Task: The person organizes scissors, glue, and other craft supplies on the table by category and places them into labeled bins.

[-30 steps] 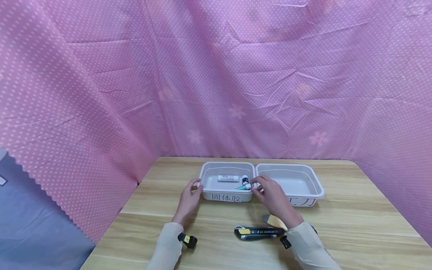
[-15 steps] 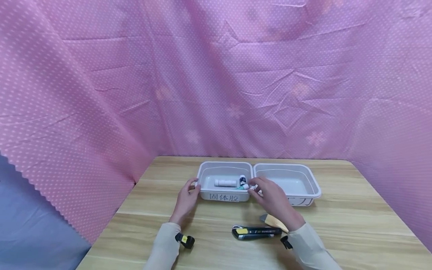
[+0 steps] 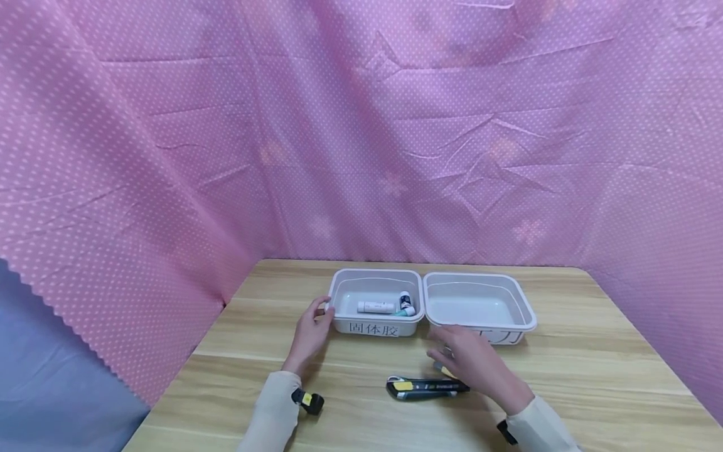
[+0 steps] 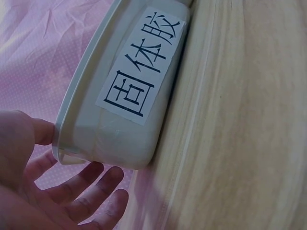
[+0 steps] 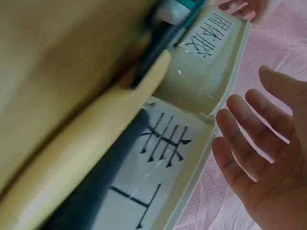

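Observation:
My left hand (image 3: 312, 326) grips the left corner of a white plastic box (image 3: 367, 325) by its rim, thumb in front and fingers at the end wall. Inside lie a white glue stick (image 3: 375, 307), a dark blue one (image 3: 405, 300) and a green one with a white cap (image 3: 404, 311). My right hand (image 3: 471, 361) hovers with loose fingers and nothing held, in front of a second white box (image 3: 531, 323). Below it on the table are a black and yellow utility knife (image 3: 429, 387) and a tan-handled knife (image 5: 96, 120), mostly hidden by the hand in the head view.
The two boxes stand side by side on the wooden table (image 3: 593, 364), labels facing me. A dark handle (image 5: 103, 167) lies beside the tan one in the right wrist view. Behind the table hangs a pink dotted curtain (image 3: 395, 157).
My right hand has left the left box's right front corner and moved down and right, over the knives. The left hand stays at its corner. The glue sticks remain in the box.

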`<action>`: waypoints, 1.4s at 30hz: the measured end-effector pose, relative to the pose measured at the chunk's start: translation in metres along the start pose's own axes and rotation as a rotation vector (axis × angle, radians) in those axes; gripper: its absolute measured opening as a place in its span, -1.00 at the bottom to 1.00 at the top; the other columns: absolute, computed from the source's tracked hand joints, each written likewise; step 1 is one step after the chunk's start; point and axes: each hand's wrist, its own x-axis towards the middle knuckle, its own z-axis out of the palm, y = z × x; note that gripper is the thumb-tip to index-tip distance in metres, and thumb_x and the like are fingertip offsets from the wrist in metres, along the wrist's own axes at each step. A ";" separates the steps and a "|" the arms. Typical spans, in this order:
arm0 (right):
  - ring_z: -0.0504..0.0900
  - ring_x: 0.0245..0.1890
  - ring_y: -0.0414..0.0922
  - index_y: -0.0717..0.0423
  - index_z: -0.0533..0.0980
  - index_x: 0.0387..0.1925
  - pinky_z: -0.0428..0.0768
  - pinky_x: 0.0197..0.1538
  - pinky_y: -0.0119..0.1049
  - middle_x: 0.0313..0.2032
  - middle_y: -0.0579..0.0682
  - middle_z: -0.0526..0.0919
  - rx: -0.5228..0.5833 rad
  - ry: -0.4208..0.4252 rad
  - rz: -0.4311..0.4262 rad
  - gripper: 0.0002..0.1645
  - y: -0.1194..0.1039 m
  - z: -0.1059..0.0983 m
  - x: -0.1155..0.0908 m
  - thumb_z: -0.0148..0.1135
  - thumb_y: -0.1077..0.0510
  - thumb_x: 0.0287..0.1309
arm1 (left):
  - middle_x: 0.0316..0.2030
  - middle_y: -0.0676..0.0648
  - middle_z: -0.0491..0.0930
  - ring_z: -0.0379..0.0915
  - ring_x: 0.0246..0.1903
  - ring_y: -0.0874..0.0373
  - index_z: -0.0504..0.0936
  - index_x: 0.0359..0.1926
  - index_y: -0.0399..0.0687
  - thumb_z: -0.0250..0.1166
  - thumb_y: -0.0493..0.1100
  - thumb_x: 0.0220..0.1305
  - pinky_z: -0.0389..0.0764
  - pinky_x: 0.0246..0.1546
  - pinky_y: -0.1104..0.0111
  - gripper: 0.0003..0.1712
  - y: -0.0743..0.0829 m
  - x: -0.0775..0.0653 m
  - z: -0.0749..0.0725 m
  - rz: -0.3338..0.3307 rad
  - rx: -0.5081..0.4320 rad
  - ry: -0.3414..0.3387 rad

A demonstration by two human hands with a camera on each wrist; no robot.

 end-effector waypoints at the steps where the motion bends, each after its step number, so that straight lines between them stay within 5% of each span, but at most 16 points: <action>1: 0.72 -0.14 -0.11 0.00 0.69 -0.09 0.69 -0.06 -0.10 -0.15 -0.08 0.77 -0.012 0.005 -0.022 -0.71 0.001 0.001 -0.003 0.47 0.02 0.18 | 0.12 -0.33 0.60 0.65 -0.10 -0.11 0.47 0.37 -0.02 0.16 -0.04 0.54 0.60 -0.21 0.32 -0.53 0.000 0.000 0.000 0.000 -0.001 -0.001; 10: 0.65 -0.19 -0.17 -0.01 0.69 -0.23 0.62 -0.07 -0.14 -0.26 -0.20 0.74 -0.015 -0.037 -0.150 -0.72 0.005 0.000 -0.023 0.52 -0.06 0.11 | 0.12 -0.34 0.60 0.66 -0.09 -0.13 0.47 0.37 -0.01 0.16 -0.05 0.54 0.61 -0.20 0.30 -0.53 -0.001 0.000 0.001 0.001 -0.002 0.001; 19: 0.58 -0.21 -0.24 -0.04 0.69 -0.11 0.57 -0.11 -0.19 -0.23 -0.21 0.72 0.032 -0.175 -0.134 -0.52 0.006 0.003 -0.031 0.58 -0.15 -0.06 | 0.11 -0.32 0.60 0.65 -0.09 -0.12 0.46 0.38 -0.02 0.16 -0.04 0.54 0.61 -0.20 0.31 -0.53 -0.002 0.000 0.002 -0.009 -0.003 0.002; 32: 0.47 -0.34 -0.40 -0.13 0.66 -0.25 0.56 -0.22 -0.33 -0.33 -0.38 0.58 0.103 -0.381 -0.091 -0.68 0.007 0.007 -0.026 0.61 0.12 -0.09 | 0.09 -0.33 0.61 0.66 -0.10 -0.10 0.47 0.36 -0.03 0.16 -0.06 0.53 0.61 -0.20 0.30 -0.54 -0.001 -0.001 0.001 0.004 0.004 0.011; 42: 0.44 -0.39 -0.41 -0.13 0.65 -0.27 0.53 -0.29 -0.36 -0.35 -0.38 0.54 0.117 -0.375 -0.093 -0.71 0.004 0.005 -0.028 0.58 0.18 -0.03 | 0.13 -0.28 0.59 0.60 -0.07 -0.01 0.44 0.40 0.01 0.13 -0.01 0.56 0.61 -0.15 0.26 -0.52 -0.001 -0.001 0.001 -0.015 0.009 -0.012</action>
